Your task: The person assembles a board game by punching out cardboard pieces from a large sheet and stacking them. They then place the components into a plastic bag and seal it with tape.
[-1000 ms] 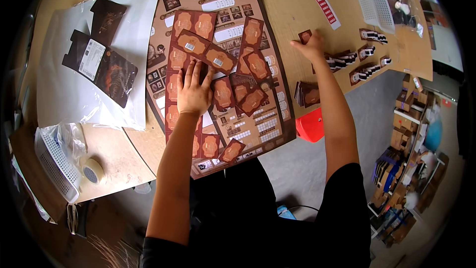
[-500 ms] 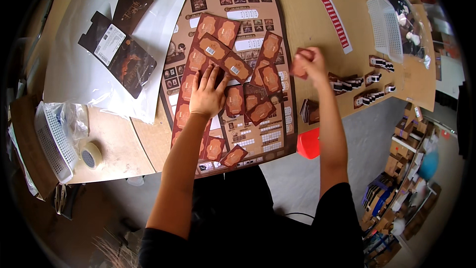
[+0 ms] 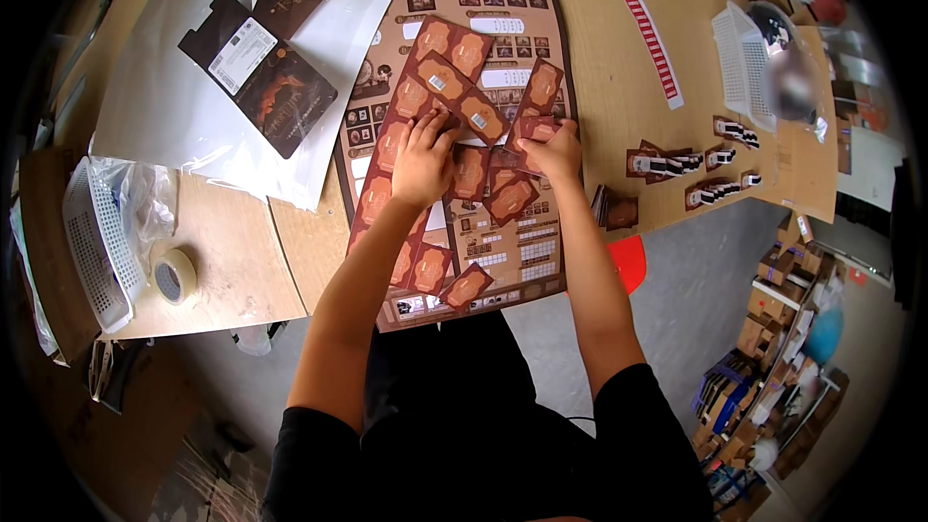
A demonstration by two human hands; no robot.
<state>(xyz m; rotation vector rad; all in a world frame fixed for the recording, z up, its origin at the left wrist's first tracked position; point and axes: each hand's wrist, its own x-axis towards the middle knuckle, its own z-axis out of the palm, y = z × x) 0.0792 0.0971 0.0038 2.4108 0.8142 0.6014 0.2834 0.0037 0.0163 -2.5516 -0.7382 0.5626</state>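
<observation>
Two bare hands, both over the red-brown cards on the printed poster (image 3: 539,251), just beside each other but not touching, going by the head view, which is all we've got. Left hand (image 3: 425,159) is palm down with the fingers a bit spread, lying on cards just below the barcoded pair (image 3: 480,119). Right hand (image 3: 555,147) has its thumb on a red-brown card (image 3: 535,126) at the right of the spread; fingers are bent around the far side, and honestly I can't tell if it's properly pinched or just touched.

For handling these, I'd say light, flat pressure from the left so the layers underneath don't skate around. With the right, grip by the edges, because pushing down on overlapping cards probably drags the neighbours along. Watch the loose card (image 3: 467,285) near the poster's bottom edge too, a forearm could catch it. The small stack (image 3: 619,211) right of the poster sits close to the table edge, so mind that elbow.
</observation>
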